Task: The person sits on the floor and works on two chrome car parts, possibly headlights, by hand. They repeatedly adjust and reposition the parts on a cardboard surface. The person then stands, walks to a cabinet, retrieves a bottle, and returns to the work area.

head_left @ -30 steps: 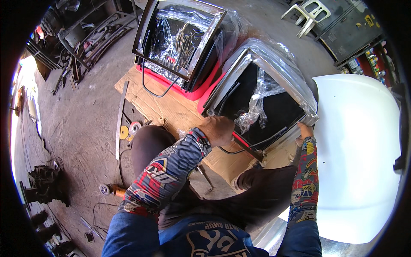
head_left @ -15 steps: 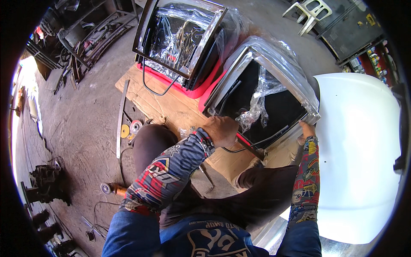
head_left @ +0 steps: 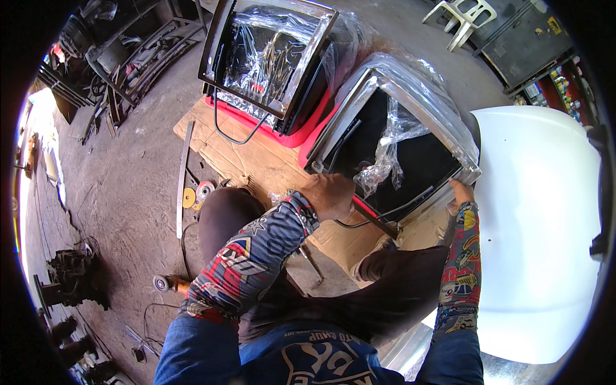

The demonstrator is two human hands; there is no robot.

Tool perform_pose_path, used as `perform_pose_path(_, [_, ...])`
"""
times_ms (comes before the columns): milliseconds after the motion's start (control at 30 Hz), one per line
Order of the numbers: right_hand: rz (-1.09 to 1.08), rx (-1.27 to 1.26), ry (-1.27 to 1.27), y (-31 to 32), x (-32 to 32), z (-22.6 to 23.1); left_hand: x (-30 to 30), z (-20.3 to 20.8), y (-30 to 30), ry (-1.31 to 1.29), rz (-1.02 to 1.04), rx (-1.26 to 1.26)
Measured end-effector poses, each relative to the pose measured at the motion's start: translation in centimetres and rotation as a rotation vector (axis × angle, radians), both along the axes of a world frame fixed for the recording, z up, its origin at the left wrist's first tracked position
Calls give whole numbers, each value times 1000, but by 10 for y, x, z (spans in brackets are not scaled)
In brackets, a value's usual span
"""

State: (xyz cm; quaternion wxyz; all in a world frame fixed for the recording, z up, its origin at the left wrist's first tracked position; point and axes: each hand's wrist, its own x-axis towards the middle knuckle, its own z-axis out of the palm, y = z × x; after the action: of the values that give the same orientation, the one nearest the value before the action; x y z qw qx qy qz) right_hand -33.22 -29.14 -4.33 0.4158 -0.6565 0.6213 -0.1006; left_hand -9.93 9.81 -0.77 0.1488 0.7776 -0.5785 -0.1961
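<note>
An upturned seat wrapped in clear plastic, with a black underside [head_left: 417, 157] and red edging, lies in front of me. Around that underside runs a bare metal frame [head_left: 428, 110]. My left hand [head_left: 329, 196] is closed in a fist at the frame's near left corner, its fingertips hidden beneath. At the near right corner, my right hand [head_left: 461, 192] grips the frame with its fingers curled around the edge. A crumpled strip of clear plastic [head_left: 387, 163] hangs over the black underside. Beside it on the left stands a similar wrapped seat [head_left: 269, 58] with its own metal frame.
Cardboard [head_left: 221, 151] lies under the seats. A white curved panel [head_left: 539, 237] stands close on my right. On the floor at left are a flat metal strip [head_left: 184, 183], grinding discs [head_left: 204, 189] and an angle grinder [head_left: 170, 283]. A white plastic chair [head_left: 463, 19] is at the back.
</note>
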Motion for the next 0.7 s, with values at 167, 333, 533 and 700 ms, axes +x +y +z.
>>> perform_pose_path(167, [10, -13, 58, 17, 7, 18, 0, 1, 0, 13, -7, 0])
perform_pose_path(333, [-4, 4, 47, 16, 6, 16, 1, 1, -1, 44, -9, 14])
perform_pose_path(533, [-56, 15, -12, 8, 2, 4, 1, 0, -1, 38, -11, 20])
perform_pose_path(700, [-24, -32, 30, 8, 2, 5, 1, 1, 0, 55, -13, 16])
